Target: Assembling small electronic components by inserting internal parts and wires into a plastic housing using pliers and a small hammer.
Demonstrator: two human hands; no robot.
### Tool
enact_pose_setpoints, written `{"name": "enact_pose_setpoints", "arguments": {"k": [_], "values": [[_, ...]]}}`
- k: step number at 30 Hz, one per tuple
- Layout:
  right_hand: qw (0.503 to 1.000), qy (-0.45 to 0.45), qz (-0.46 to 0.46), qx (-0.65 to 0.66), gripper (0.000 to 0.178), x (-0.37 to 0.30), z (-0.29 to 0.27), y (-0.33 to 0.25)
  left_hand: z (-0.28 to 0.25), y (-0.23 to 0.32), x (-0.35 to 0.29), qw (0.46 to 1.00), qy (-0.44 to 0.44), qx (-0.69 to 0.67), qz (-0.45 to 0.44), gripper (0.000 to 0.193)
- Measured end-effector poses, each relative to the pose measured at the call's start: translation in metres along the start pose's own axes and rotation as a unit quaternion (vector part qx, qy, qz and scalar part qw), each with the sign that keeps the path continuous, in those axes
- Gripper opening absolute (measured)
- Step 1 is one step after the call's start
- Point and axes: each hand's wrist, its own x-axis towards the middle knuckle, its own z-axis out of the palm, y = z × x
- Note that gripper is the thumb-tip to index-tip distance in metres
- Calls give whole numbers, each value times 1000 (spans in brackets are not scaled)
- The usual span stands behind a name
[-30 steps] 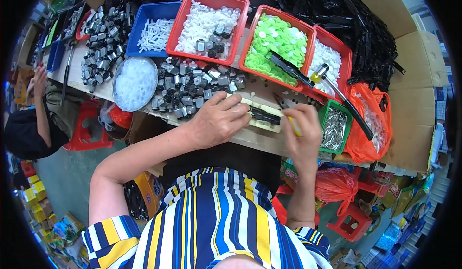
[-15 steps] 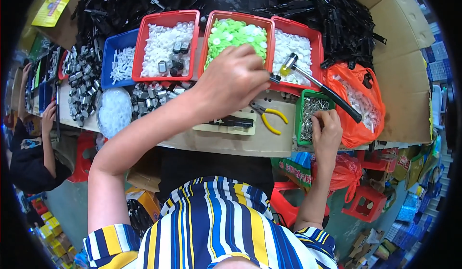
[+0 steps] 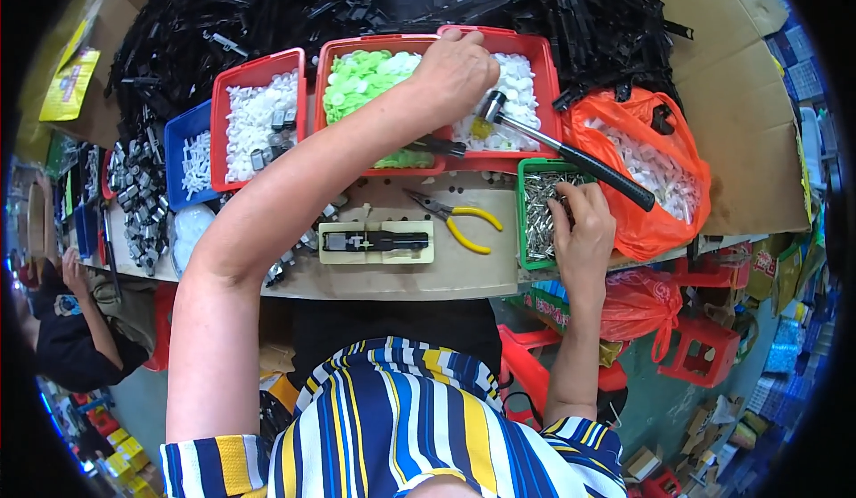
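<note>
My left hand [image 3: 456,68] reaches across the red bins to the far rim between the green and white pieces. Its fingers bend down at the edge of a heap of black plastic parts [image 3: 357,3], and their tips are hidden. Beneath that wrist, a black part [image 3: 437,145] lies across the bin edges. My right hand [image 3: 586,226] is at the green bin [image 3: 524,253] of small metal pins [image 3: 540,217], thumb and forefinger drawn together among them; what they pinch is too small to tell. A cream fixture [image 3: 421,253] holds a black and grey part [image 3: 374,241].
Yellow-handled pliers [image 3: 473,226] lie beside the fixture. A hammer [image 3: 606,177] rests across the right red bin [image 3: 551,97] and an orange bag [image 3: 704,177] of clear pieces. Left are a red bin [image 3: 217,132], a blue bin [image 3: 171,164] and metal blocks [image 3: 143,204]. Another person's hand [image 3: 75,275] shows far left.
My left hand has moved farther away, from over the green discs to the bins' far rim. The whole view has shifted. My right hand stays at the pins.
</note>
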Motion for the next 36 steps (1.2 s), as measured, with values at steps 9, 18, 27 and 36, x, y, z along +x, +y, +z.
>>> {"name": "enact_pose_setpoints", "arguments": {"k": [9,18,27,36], "values": [[998,34,-52,1,8,7,3,5,-8,-6,-5,994,31,-95,-35,11],[999,-5,-42,-10,11,4,1,5,-99,43,-72,735,35,-591,-329,19],[892,-20,53,449,4,-9,0,-96,-90,102,-170,204,88,-883,-412,14],[847,-58,56,525,6,-22,38,-143,-86,108,-178,43,216,-894,-391,13]]}}
